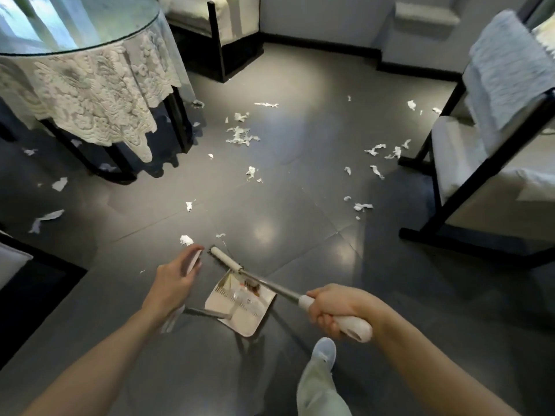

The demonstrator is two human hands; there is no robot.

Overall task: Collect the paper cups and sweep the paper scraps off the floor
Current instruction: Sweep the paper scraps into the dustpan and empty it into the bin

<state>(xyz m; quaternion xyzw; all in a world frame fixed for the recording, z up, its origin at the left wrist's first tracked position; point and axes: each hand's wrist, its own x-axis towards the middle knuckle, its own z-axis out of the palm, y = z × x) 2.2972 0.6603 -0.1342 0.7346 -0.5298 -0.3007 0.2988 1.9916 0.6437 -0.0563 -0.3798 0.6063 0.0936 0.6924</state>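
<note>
The grey floor (300,181) carries a lace-draped round tabletop (60,34) at its far left and a dark-framed chair (468,163) at its right. The broom (270,283) reaches over the dustpan (249,313) near the floor's near edge. The right hand (333,307) clenches the broom's white grip. The left hand (174,280) curls around the blurred white dustpan handle (193,261). Paper scraps (240,135) lie scattered across the floor's middle and by the chair legs.

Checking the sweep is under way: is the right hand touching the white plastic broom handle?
Touching. The head view shows the right hand gripping the white plastic broom handle, curled round it.
</note>
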